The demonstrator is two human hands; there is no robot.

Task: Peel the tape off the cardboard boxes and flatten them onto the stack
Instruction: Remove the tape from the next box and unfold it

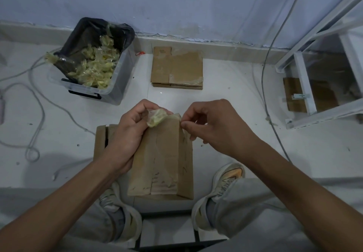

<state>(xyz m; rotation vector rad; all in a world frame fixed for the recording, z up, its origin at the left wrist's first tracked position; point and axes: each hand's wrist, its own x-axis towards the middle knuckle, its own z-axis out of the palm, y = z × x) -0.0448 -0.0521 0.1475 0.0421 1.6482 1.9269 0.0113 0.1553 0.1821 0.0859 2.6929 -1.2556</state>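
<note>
held box, crumpled tape, flattened stack

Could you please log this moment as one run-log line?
phase: peeling | left hand: holds cardboard box and tape wad | right hand: pinches tape at box top edge | flattened stack: by wall

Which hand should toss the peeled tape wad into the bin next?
Left. The left hand already holds the tape wad, and the bin sits on its side. The right hand pinches at the cardboard box edge.
</note>
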